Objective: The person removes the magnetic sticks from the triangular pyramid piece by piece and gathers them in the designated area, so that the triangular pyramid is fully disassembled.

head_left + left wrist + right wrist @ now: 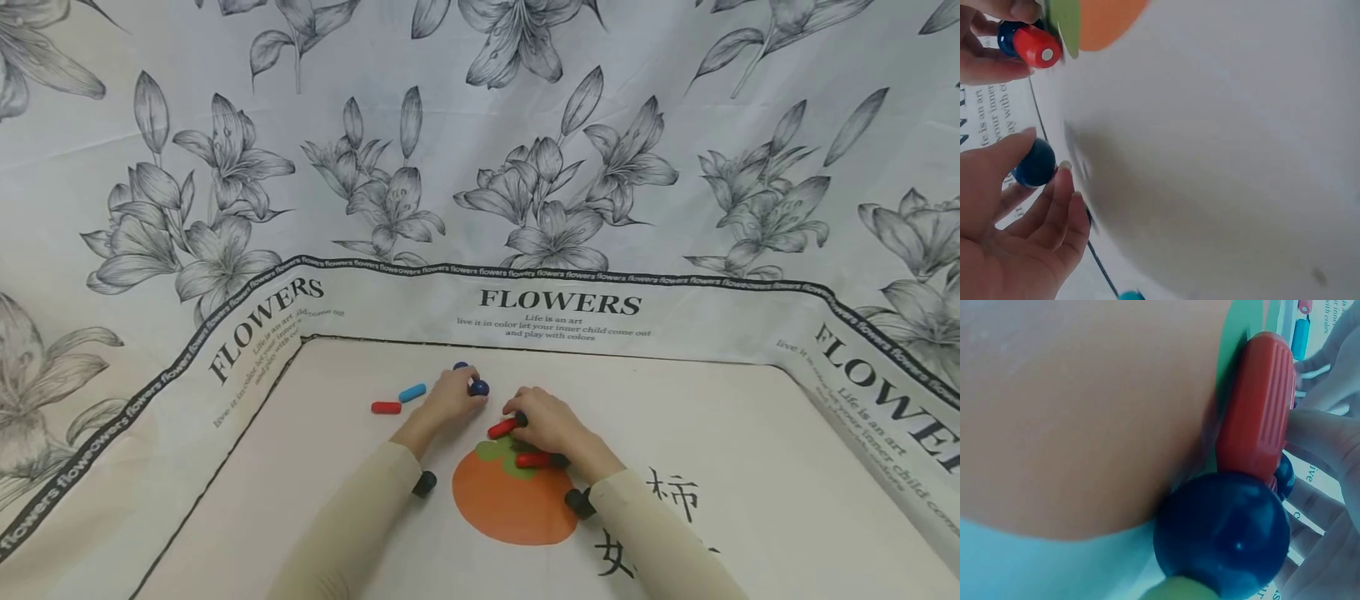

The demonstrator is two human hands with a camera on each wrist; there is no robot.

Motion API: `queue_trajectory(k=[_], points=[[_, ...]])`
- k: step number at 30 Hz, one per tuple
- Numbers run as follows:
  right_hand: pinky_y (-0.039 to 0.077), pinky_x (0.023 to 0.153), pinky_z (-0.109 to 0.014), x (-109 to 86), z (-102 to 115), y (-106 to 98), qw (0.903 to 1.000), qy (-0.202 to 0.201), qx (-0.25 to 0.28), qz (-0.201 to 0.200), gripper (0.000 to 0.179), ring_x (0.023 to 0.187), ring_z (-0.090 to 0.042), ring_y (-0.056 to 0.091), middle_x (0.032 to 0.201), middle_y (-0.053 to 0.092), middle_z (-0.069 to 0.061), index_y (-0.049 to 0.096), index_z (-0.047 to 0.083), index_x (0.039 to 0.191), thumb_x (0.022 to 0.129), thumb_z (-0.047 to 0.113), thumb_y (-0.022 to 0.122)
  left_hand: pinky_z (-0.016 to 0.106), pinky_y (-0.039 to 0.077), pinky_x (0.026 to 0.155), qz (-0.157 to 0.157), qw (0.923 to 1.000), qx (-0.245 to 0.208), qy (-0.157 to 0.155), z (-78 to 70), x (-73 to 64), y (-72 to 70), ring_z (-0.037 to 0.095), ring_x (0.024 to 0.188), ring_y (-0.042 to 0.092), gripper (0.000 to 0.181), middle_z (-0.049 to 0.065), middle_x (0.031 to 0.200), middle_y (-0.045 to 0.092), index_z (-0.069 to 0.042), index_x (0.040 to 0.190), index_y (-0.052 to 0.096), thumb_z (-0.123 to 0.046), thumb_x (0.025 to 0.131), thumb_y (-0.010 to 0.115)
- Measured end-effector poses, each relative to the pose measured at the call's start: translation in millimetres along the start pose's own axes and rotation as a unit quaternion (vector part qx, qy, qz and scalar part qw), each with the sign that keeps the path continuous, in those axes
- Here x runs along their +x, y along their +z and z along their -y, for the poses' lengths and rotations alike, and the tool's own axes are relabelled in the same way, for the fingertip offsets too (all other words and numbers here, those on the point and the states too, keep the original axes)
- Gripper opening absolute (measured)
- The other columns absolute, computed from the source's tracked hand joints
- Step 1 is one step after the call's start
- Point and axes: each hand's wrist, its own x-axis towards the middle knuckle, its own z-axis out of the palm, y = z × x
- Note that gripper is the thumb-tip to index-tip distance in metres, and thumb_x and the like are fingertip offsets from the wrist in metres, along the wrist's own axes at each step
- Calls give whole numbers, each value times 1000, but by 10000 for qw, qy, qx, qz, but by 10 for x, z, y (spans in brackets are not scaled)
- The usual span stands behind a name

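My left hand [452, 395] pinches a dark blue ball [479, 388] between thumb and fingers; in the left wrist view the ball [1036, 164] looks smooth and round. A second blue ball [460, 366] shows just past its knuckles. Close by, my right hand [551, 423] grips a short red stick [502, 429] with a dark ball [521, 418] at its end. A pale disc marks the stick's free tip [1047, 54]. Below the right hand lies another red stick [532, 460], its ribbed body [1257, 406] against a dark blue ball [1222, 531] that has a yellow-green piece beneath it.
A light blue stick [412, 392] and a red one [386, 407] lie left of the left hand. Dark pieces [425, 483] [578, 502] sit beside both sleeves. The white table cover [675, 417] carries a printed orange persimmon [510, 508]; flowered cloth [555, 183] hangs behind.
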Motion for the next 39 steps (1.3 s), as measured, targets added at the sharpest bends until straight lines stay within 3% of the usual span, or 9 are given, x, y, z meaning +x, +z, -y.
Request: queue_trajectory(k=[6,11,15,18,21,26,30,34,39], points=[[53,90,-45,0,22,23,10000,22,-50,-43,33,99,-23,62,108,67,-4,75,8,116,85,17,81,45,52,97,-326,9991,267,-56,-90,120,92,27,103,61,36,13,116,68,-6,124,65,-24,95,74],[53,94,-47,-12,29,5,9998,171,113,-2,39,99,-25,64,108,66,-8,71,3,122,87,17,79,47,52,99,-324,9981,247,-465,-108,153,126,28,108,63,41,14,123,67,-8,131,63,-26,95,73],[52,93,-47,-22,0,-14,9997,148,192,-74,39,95,-24,62,104,65,-10,70,-1,121,88,16,79,49,50,102,-289,9983,211,-454,-99,137,108,30,116,62,48,15,130,64,-10,138,59,-27,95,73],[52,93,-45,-28,-26,-22,9993,229,274,-89,39,93,-24,61,102,65,-10,69,-2,121,88,17,79,48,50,99,-232,9991,124,-329,-80,99,67,29,110,62,55,14,122,66,-11,144,54,-25,94,74],[53,93,-45,-35,-40,-39,9984,388,399,-94,37,92,-23,61,102,67,-10,70,-2,119,89,17,78,42,52,89,-197,9995,85,-212,-44,42,25,25,96,61,59,8,105,66,-14,147,51,-24,94,75],[52,97,-46,-39,-79,-52,9972,582,455,-108,31,97,-25,63,104,70,-11,72,0,116,91,16,77,33,50,73,-167,9998,107,40,29,-91,-36,21,82,57,53,4,93,61,-13,141,55,-25,94,76],[52,96,-47,-38,-123,-57,9978,468,451,-161,26,97,-26,65,102,72,-11,74,0,112,91,15,77,30,51,72,418,9973,135,587,77,-228,-54,19,82,58,38,3,94,62,-9,126,64,-27,95,75],[53,93,-46,-37,-156,-67,9978,384,512,-188,22,91,-23,64,97,73,-9,76,0,108,91,14,77,28,51,76,1159,9870,-109,1108,68,-353,-34,17,84,59,30,1,94,64,-7,118,68,-26,96,74],[53,95,-45,-52,-165,-79,9964,490,685,-117,21,91,-21,65,97,74,-7,77,1,108,92,14,77,25,50,72,1390,9822,-371,1206,10,-429,38,16,82,58,30,1,89,63,-5,118,68,-22,95,75]])
